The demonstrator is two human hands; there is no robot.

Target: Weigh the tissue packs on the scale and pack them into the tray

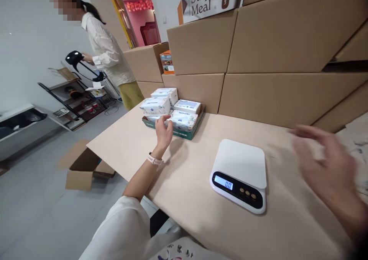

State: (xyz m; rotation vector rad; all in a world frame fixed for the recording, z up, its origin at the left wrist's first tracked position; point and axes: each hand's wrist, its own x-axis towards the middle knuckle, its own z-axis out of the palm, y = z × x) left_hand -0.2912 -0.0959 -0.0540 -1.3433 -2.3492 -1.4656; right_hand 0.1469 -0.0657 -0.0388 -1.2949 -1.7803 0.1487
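Observation:
My left hand (164,132), with a light band on the wrist, is at the front edge of a green tray (186,134). Its fingers are slightly curled and apart, with nothing seen in them. Right behind it lies a white tissue pack (184,119); whether the fingertips touch it I cannot tell. Another tissue pack (155,106) is stacked at the tray's left, among several alike. A white kitchen scale (243,162) rests on the table, its lit display reading 0.0. Off to the scale's right, my right hand (326,160) is motion-blurred, fingers spread and holding nothing visible.
Cardboard boxes (264,41) form a wall behind the table (189,183). A white "Su-per Meal" box (211,1) sits on top. An open carton (83,168) lies on the floor at left. Beyond, another person (106,45) holds a black device (76,58).

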